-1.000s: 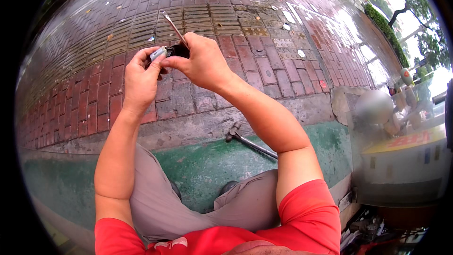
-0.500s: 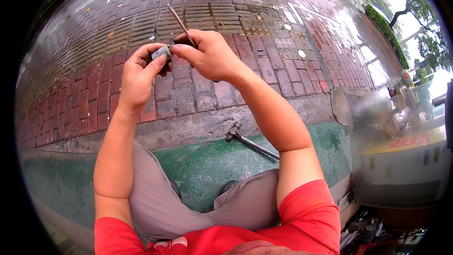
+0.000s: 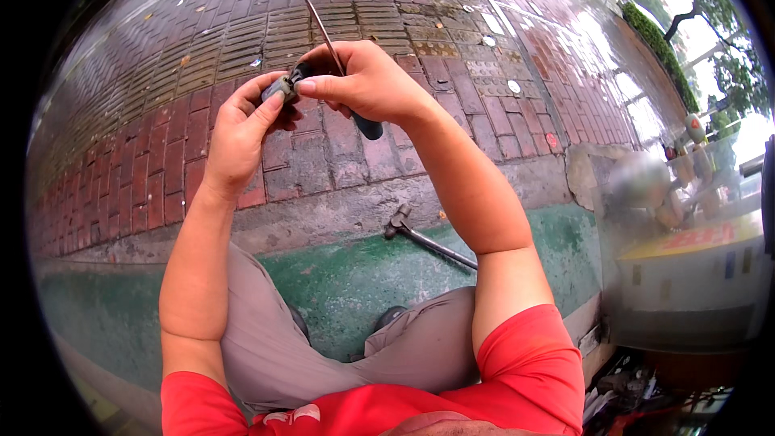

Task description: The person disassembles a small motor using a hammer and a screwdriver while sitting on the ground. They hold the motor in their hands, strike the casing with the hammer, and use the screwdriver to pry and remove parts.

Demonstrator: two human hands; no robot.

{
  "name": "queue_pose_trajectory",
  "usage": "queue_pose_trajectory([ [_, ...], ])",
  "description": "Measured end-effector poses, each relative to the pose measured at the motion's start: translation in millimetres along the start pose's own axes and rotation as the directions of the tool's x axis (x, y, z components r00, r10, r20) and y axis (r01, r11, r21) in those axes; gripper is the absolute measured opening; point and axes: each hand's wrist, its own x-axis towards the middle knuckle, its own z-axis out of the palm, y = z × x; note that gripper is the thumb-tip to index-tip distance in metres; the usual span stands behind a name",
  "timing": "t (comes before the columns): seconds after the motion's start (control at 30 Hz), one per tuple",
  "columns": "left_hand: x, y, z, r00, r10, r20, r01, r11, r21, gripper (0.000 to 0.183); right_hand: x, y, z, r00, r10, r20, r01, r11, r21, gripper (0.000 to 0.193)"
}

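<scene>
My left hand is closed on a small grey metal cylinder, gripped between thumb and fingers; what exact kind of part it is I cannot make out. At the cylinder's right end shows a dark piece, with the thumb and fingers of my right hand against it. That same hand keeps a screwdriver tucked across the palm, its thin shaft pointing up and away and its dark handle sticking out below. Both hands are close together above the brick paving, and my fingers partly hide the parts.
A hammer lies on the green-painted step under my right forearm. Wet red brick paving stretches ahead. To the right stands a pale cabinet or counter, blurred by the lens edge, with assorted clutter below it.
My right hand has tilted and shifted slightly right, so the screwdriver's dark handle now shows below it. More of the dark piece at the cylinder's end is visible. The cylinder has turned a little.
</scene>
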Motion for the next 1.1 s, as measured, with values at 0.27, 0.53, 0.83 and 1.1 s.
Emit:
queue_pose_trajectory([
  [0.27,2.4,-8.0,3.8,0.991,0.049,-0.124,-0.026,0.984,0.177,0.031,3.2,9.3,17.7,0.933,-0.267,-0.242,0.156,0.904,-0.399,0.034],
  [0.53,-5.4,0.2,22.1,0.933,0.162,-0.322,-0.011,0.906,0.424,0.032,2.7,4.7,32.2,0.87,-0.392,-0.299,0.142,0.781,-0.608,0.04],
  [0.83,-6.0,4.2,16.5,0.957,0.121,-0.263,-0.038,0.953,0.302,0.028,4.8,8.7,34.5,0.837,-0.477,-0.268,0.162,0.683,-0.712,0.034],
  [1.1,-8.5,9.9,9.7,0.985,0.173,-0.017,-0.163,0.952,0.261,0.03,-4.6,2.2,7.5,0.998,-0.04,-0.055,0.037,0.998,-0.045,0.026],
])
